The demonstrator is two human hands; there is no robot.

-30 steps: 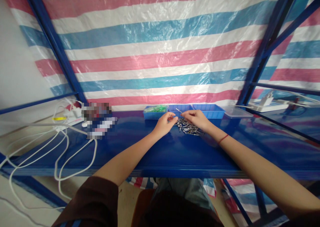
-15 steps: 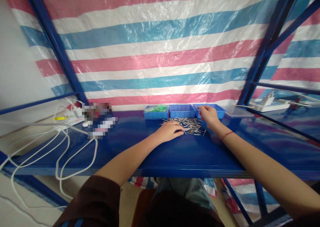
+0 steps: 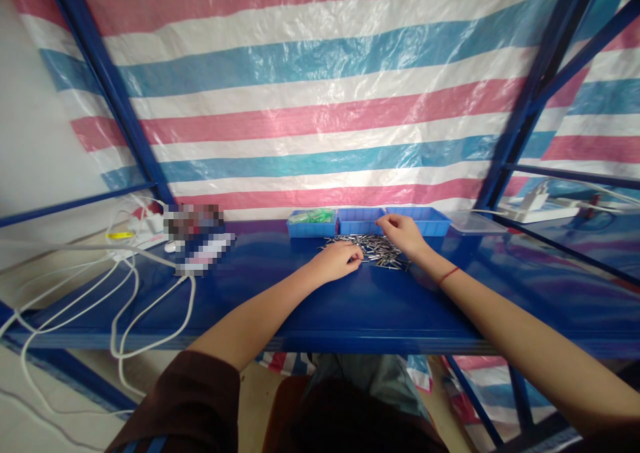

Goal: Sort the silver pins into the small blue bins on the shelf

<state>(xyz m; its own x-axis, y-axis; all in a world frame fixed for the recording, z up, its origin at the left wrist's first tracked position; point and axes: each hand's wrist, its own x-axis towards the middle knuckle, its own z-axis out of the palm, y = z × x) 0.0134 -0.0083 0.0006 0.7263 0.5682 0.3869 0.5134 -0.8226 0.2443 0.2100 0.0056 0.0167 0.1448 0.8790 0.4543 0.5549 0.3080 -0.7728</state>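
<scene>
The left hand (image 3: pixel 340 261) rests with curled fingers at the left of a pile of slim metal pieces (image 3: pixel 386 258) — whether it grips any, I cannot tell. The right hand (image 3: pixel 400 234), fingers bent together, is over the pile's right side, contents unclear. Behind, on the blue surface (image 3: pixel 380 313), the left bin (image 3: pixel 311 230) holds green items (image 3: pixel 320 216).

Arms (image 3: pixel 273 308) outstretched forward, left hand (image 3: pixel 340 260) and right hand (image 3: pixel 401 233) apart, both curled
</scene>
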